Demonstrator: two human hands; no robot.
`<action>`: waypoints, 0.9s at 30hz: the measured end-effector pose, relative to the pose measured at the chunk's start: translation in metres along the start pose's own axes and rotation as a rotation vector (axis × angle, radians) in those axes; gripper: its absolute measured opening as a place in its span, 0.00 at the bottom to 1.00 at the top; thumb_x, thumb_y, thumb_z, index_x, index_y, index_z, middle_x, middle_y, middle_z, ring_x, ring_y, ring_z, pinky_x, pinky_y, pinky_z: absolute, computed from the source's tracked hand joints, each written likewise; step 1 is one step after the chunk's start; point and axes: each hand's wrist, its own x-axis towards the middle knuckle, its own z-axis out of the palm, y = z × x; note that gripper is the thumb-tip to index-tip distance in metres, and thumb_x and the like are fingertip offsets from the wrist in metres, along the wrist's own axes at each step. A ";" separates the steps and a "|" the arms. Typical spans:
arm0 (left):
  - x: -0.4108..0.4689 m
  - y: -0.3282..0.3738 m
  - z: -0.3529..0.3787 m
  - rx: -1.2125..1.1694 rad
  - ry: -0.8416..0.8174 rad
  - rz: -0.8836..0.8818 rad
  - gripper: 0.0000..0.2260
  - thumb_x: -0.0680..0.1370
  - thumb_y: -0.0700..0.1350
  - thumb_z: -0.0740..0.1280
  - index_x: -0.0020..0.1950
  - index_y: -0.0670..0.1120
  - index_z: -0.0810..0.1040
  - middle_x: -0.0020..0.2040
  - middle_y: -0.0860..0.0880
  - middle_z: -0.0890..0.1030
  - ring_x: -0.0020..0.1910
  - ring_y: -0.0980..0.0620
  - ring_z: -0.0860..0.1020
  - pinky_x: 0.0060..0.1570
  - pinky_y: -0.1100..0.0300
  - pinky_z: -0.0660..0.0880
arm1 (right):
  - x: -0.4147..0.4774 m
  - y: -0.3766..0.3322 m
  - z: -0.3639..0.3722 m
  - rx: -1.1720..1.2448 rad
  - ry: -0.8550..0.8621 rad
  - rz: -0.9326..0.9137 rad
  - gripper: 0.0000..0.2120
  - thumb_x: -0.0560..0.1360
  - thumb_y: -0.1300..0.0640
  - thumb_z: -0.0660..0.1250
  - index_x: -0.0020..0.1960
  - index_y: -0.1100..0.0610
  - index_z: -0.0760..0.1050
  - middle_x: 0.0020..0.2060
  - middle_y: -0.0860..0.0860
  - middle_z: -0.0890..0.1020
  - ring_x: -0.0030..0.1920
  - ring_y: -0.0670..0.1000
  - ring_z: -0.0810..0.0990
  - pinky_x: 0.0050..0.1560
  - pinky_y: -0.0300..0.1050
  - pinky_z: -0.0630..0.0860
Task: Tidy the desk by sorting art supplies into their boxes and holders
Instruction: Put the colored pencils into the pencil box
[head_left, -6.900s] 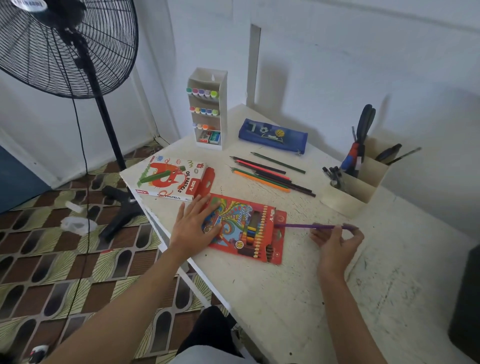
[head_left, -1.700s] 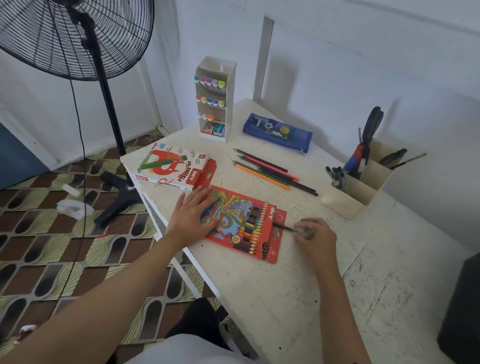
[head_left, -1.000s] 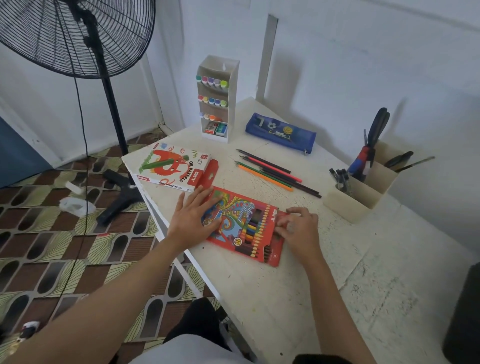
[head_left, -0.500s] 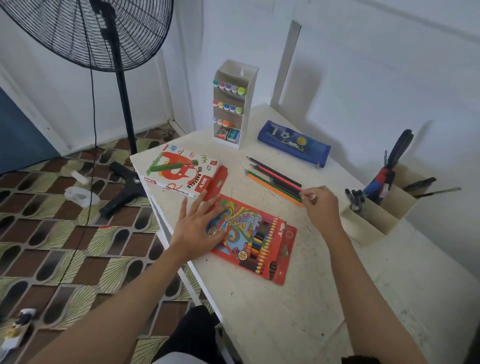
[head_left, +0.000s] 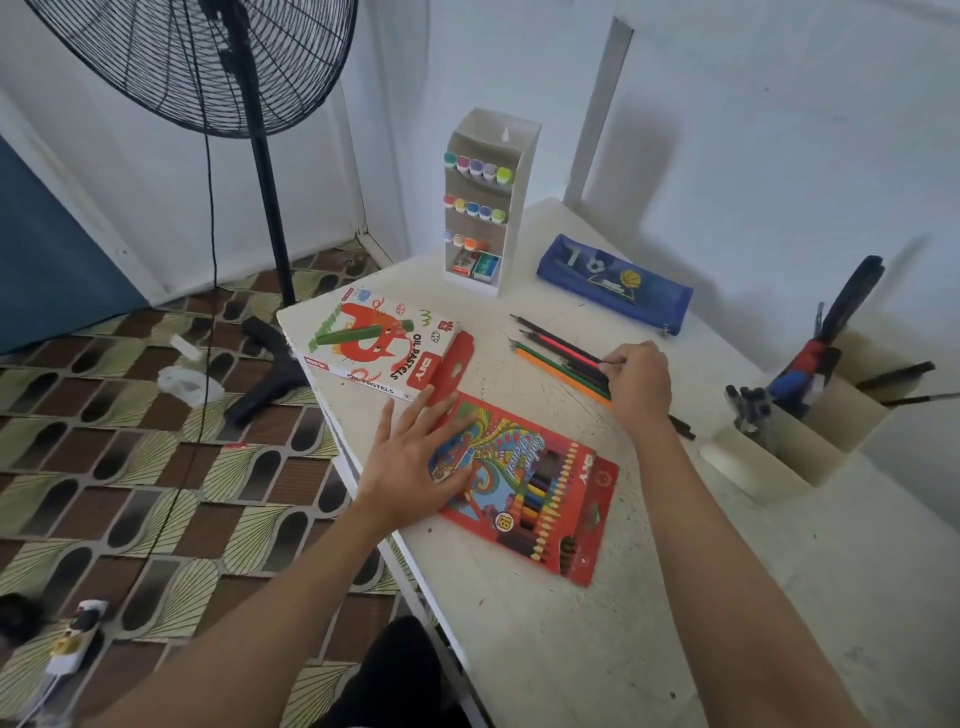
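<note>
Now right hand (head_left: 636, 382), centre frame, pinches the loose coloured pencils' (head_left: 558, 356) near ends; shafts run up-left; left hand (head_left: 415, 460) flat, holding nothing.

1. Left hand (head_left: 415, 457): lay flat, palm down, fingers spread and pointing away from the body; nothing gripped.
2. Left forearm: bare, ran from the lower-left corner up to the wrist.
3. Right hand (head_left: 636, 382): reached further forward, knuckles up, fingers curled downward, fingertips pinched together at its left edge.
4. Right forearm: bare, extended from the lower right, nearly straight.
</note>
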 end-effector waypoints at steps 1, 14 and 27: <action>0.000 0.000 0.000 0.000 0.002 0.002 0.30 0.72 0.69 0.51 0.73 0.61 0.62 0.76 0.58 0.58 0.75 0.60 0.43 0.72 0.52 0.34 | 0.001 -0.001 0.000 0.031 -0.014 0.005 0.06 0.75 0.62 0.68 0.50 0.61 0.81 0.49 0.57 0.79 0.49 0.55 0.77 0.44 0.42 0.70; 0.000 -0.001 0.000 -0.008 -0.012 0.006 0.32 0.72 0.71 0.50 0.73 0.60 0.62 0.76 0.58 0.58 0.75 0.60 0.44 0.73 0.51 0.34 | -0.058 -0.008 -0.032 0.365 -0.016 0.031 0.07 0.72 0.65 0.69 0.49 0.58 0.75 0.40 0.50 0.79 0.39 0.48 0.77 0.35 0.27 0.68; 0.000 -0.001 -0.001 0.048 -0.035 0.010 0.39 0.67 0.77 0.38 0.74 0.62 0.58 0.76 0.59 0.56 0.74 0.61 0.42 0.72 0.52 0.33 | -0.122 0.004 -0.047 0.616 -0.073 0.104 0.12 0.80 0.54 0.59 0.44 0.60 0.74 0.36 0.54 0.79 0.25 0.48 0.78 0.27 0.37 0.73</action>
